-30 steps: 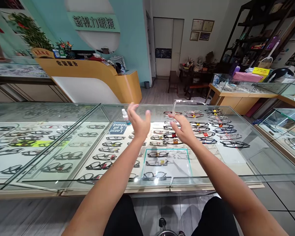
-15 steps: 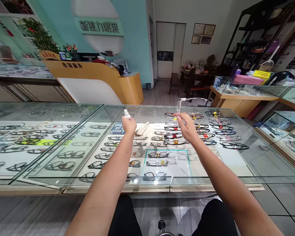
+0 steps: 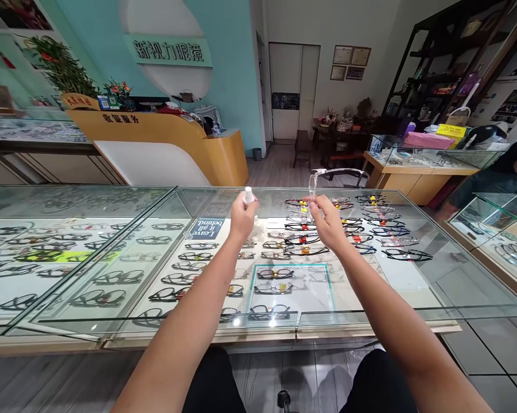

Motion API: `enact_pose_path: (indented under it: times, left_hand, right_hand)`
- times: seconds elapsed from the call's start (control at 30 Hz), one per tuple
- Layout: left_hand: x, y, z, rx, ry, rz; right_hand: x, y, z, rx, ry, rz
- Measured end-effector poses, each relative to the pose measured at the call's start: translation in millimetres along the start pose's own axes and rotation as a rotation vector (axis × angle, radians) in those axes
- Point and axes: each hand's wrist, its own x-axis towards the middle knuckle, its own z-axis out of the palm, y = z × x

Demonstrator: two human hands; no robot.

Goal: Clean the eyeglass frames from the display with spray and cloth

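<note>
My left hand (image 3: 241, 214) is closed round a small white spray bottle (image 3: 248, 195), its white top showing above the fingers. Over the right part of the glass counter, my right hand (image 3: 326, 218) pinches a pair of clear-framed eyeglasses (image 3: 313, 184) by the front, with one temple stretching out to the right. Bottle and eyeglasses are apart, at about the same height. Behind my left hand a pale cloth (image 3: 258, 230) lies on the counter, partly hidden. Rows of eyeglasses (image 3: 303, 250) lie below under the glass.
The glass display counter (image 3: 299, 331) spans the view before my knees. A dark blue printed card (image 3: 207, 229) lies left of the cloth. Beyond stand a wooden reception desk (image 3: 228, 158) and another glass case (image 3: 430, 166). At the far right a person (image 3: 482, 178) is partly in view.
My left hand has moved right with the spray bottle, closer to the eyeglasses. My right hand holds nearly still. A person has come into view at the right edge.
</note>
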Motion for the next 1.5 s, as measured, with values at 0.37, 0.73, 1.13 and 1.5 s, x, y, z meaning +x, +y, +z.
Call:
enact_pose_path:
  times: [0.37,0.73,1.13,1.5]
  left_hand:
    - [-29.7,61.5,10.7,-0.654,-0.751,-0.268]
    - [-33.6,53.6,22.0,-0.446,-0.266,-0.097]
    - [-40.1,44.9,27.6,-0.155,-0.313,0.043]
    - [-47.7,52.2,28.0,0.033,-0.463,0.160]
  right_hand:
    - [-2.6,-8.0,4.5,0.077,-0.091,0.034]
    - [-6.9,-22.8,8.4,0.378,-0.310,0.222]
    - [-10.4,-30.4,15.4,0.491,-0.418,0.247]
    - [-3.2,-10.6,16.9,0.596,-0.188,0.392]
